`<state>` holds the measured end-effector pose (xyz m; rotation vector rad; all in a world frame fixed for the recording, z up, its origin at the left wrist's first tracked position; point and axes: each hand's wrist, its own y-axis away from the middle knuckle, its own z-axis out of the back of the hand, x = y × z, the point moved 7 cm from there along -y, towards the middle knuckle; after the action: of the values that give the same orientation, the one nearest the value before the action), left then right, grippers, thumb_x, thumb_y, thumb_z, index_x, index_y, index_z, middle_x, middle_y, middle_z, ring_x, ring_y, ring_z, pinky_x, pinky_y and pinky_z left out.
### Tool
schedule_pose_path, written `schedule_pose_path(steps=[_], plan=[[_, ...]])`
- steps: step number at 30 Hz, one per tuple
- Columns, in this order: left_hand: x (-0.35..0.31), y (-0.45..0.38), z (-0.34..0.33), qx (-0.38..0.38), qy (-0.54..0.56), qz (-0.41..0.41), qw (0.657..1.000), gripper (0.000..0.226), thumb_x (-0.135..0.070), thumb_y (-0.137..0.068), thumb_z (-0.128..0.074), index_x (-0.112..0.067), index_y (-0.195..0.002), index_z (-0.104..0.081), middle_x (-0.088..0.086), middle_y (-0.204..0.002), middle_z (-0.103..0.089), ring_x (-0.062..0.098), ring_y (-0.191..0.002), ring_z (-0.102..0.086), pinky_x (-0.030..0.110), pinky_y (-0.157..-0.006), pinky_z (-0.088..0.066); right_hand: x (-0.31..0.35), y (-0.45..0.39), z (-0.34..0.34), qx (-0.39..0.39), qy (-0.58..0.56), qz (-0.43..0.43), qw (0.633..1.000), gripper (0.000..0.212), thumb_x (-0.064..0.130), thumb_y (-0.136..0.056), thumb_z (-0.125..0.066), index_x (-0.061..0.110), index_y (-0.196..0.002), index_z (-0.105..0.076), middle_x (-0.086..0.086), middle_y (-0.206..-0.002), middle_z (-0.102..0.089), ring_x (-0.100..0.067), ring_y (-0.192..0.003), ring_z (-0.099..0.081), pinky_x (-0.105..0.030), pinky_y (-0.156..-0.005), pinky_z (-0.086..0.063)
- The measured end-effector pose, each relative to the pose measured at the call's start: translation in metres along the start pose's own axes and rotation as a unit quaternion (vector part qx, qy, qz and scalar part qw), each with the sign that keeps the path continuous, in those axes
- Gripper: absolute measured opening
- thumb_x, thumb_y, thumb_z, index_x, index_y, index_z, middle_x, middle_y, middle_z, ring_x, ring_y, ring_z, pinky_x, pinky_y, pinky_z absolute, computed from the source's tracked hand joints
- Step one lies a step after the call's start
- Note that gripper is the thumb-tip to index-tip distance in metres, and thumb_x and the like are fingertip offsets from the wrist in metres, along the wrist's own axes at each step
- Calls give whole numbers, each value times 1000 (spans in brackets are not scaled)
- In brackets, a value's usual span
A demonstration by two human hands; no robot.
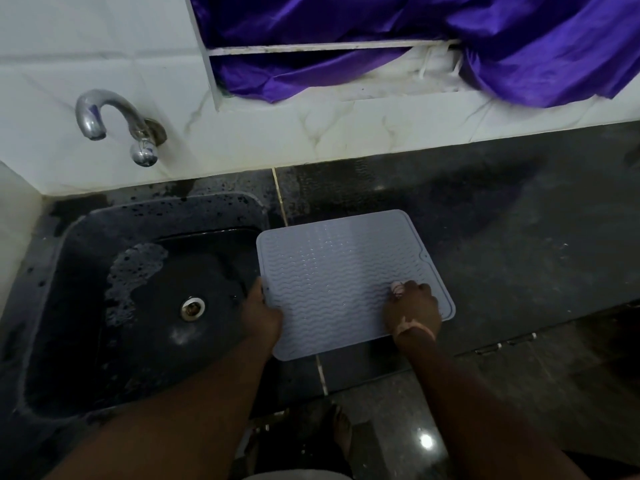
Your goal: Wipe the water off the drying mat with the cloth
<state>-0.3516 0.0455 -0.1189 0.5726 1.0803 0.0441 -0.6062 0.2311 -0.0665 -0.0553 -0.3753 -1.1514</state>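
A pale grey ribbed drying mat [339, 271] lies flat on the dark counter, its left edge hanging over the sink. My left hand [261, 315] grips that left edge near the front corner. My right hand [412, 306] sits on the mat's near right part with its fingers curled down. A small pinkish bunch, the cloth [397, 288], peeks out at its fingertips; the rest is hidden under the hand. Water on the mat is hard to make out in the dim light.
A dark sink [138, 306] with wet patches and a metal drain [192, 308] lies to the left, under a chrome tap [114, 123] on the white tiled wall. Dark counter [519, 254] runs to the right. Purple fabric [485, 46] hangs above. My foot [343, 427] shows below.
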Motion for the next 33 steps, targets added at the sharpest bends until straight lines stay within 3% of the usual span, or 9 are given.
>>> schedule_pose_path(steps=[4,9,11,15,18,22,25,30,33], plan=[[0,5,-4,-18,-51,-15,998,73,4,-90,-56,-20,-156,-34,4,-150,-49,26,-138,-46,27,-107,-33,59,54,-33,30,-5,100,995,30,23,-88,-53,11,-114,-61,-9,-117,-57,-28,-102,-59,-38,-83,-54],[2,4,-5,-72,26,14,997,60,-3,-91,-63,-16,-147,-46,9,-135,-64,26,-119,-62,39,-102,-51,129,111,-73,167,-55,272,946,35,37,-81,-51,18,-106,-66,-5,-106,-60,-28,-98,-60,-35,-78,-50],[4,3,-3,-85,58,36,994,58,6,-88,-60,-7,-143,-50,7,-131,-64,22,-112,-62,33,-95,-50,125,95,-68,201,-149,243,937,26,31,-84,-52,17,-97,-70,-3,-95,-66,-23,-93,-65,-32,-78,-52],[6,0,4,-92,68,72,991,40,-7,-92,-58,-9,-132,-62,12,-126,-67,24,-106,-62,34,-90,-50,52,8,-25,58,-144,85,984,21,35,-92,-50,21,-98,-65,0,-91,-65,-18,-81,-65,-37,-76,-59],[15,-9,6,-95,98,99,986,47,-14,-90,-61,-15,-137,-58,8,-132,-63,28,-118,-61,46,-104,-50,-10,-41,4,-26,-47,-8,999,28,33,-95,-52,14,-112,-63,-12,-114,-61,-30,-99,-62,-41,-84,-52],[34,-25,10,-110,147,116,976,37,-16,-83,-67,-25,-119,-66,8,-123,-69,28,-110,-66,51,-101,-52,-4,-44,-2,-17,-32,-29,999,34,26,-94,-53,6,-120,-60,-18,-123,-57,-35,-111,-57,-42,-89,-48],[25,-16,10,-101,179,119,971,33,-4,-87,-66,-16,-118,-66,9,-113,-71,29,-104,-68,49,-98,-55,45,0,-15,1,-6,34,999,36,31,-91,-57,10,-120,-57,-11,-118,-56,-27,-103,-58,-38,-79,-52],[26,-19,10,-84,189,117,971,31,7,-88,-60,-9,-113,-70,13,-105,-75,32,-97,-72,51,-93,-58,138,83,-71,120,16,212,970,41,34,-88,-58,12,-123,-58,-9,-121,-55,-28,-110,-55,-40,-88,-51],[33,-25,10,-71,207,151,964,31,9,-86,-63,-11,-108,-74,16,-102,-76,33,-93,-73,49,-88,-60,168,108,-83,190,-47,288,937,46,48,-81,-37,22,-106,-65,-2,-102,-61,-24,-98,-60,-37,-82,-53]])
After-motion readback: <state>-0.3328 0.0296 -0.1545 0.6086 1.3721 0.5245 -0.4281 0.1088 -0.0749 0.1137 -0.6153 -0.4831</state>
